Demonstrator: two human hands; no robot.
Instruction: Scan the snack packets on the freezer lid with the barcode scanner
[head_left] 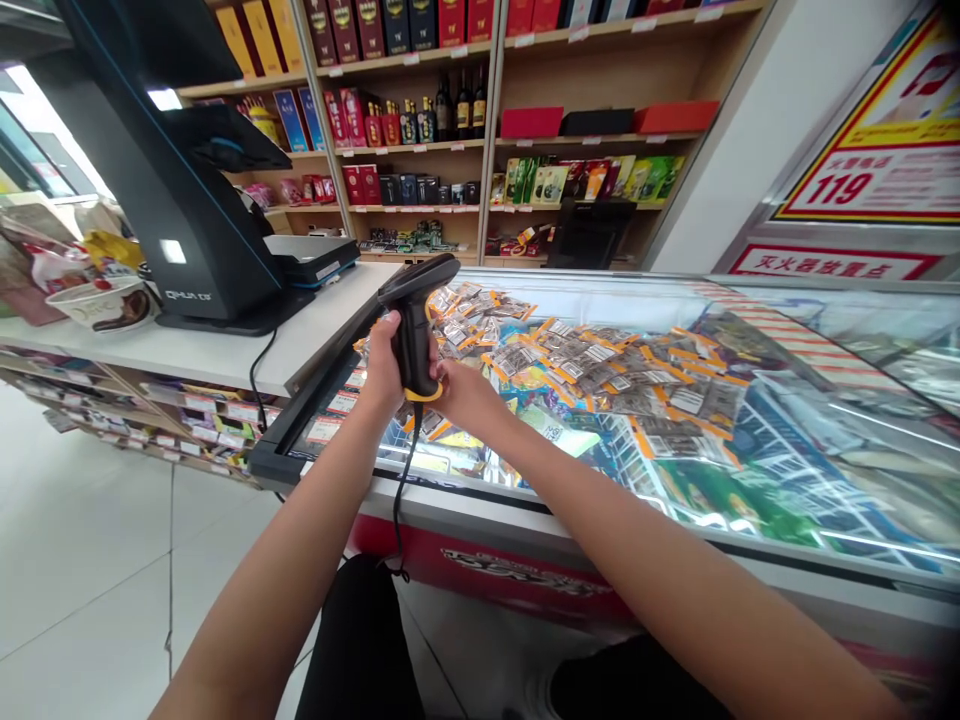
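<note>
A black barcode scanner with yellow trim stands upright above the glass lid of a chest freezer. Its handle is wrapped by my left hand, and its cord hangs down the freezer's front. At the bottom of the handle, my right hand is closed against the scanner; its fingertips are partly hidden behind it. Many small clear packets with orange edges lie spread and overlapping on the lid, just beyond and to the right of my hands.
On the left, a white counter bears a black checkout terminal and a patterned paper bowl. Frozen goods show through the freezer's glass. Wooden shelves with boxes and bottles rise behind. A sign hangs at right.
</note>
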